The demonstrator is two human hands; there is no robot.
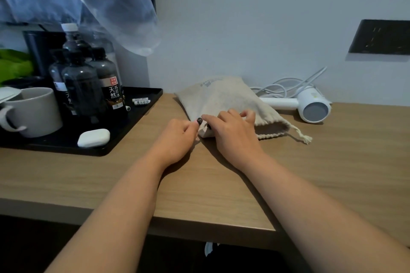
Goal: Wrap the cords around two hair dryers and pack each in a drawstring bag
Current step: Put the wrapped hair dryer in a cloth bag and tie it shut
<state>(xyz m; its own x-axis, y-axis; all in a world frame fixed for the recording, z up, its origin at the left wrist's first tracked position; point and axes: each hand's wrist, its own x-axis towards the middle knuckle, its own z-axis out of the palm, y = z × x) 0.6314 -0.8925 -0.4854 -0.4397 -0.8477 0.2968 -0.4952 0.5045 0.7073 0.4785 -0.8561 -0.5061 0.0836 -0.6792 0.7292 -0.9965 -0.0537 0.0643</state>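
**Inspector:** Start at the fingers. State?

**Assistant:** The left hand (177,137) has its fingers curled, thumb and forefinger pinched on the near corner of the drawstring bag (224,99), at its mouth. The right hand (233,131) lies over the same gathered edge, fingers bent and gripping cloth there. The two hands are touching at the bag's corner.

**Inspector:** The bag itself?

**Assistant:** It lies on the table (221,184), bulging as if filled. I judge one dryer is already inside, though the contents are hidden. The mouth is puckered but not fully closed; a knotted drawstring end (305,138) trails to the right.

**Inspector:** The second unit?

**Assistant:** A white hair dryer (310,106) rests on the table just behind and to the right of the bag, against the wall. Its cord (286,88) lies in loose loops behind it, not wrapped.

**Inspector:** A second bag?

**Assistant:** None that I can see.

**Inspector:** Assessment?

**Assistant:** Roughly half done at best. Outstanding: cinch this bag, wrap the loose cord, bag the second dryer. A black tray (137,122) with bottles (88,86) stands to the left, well apart.
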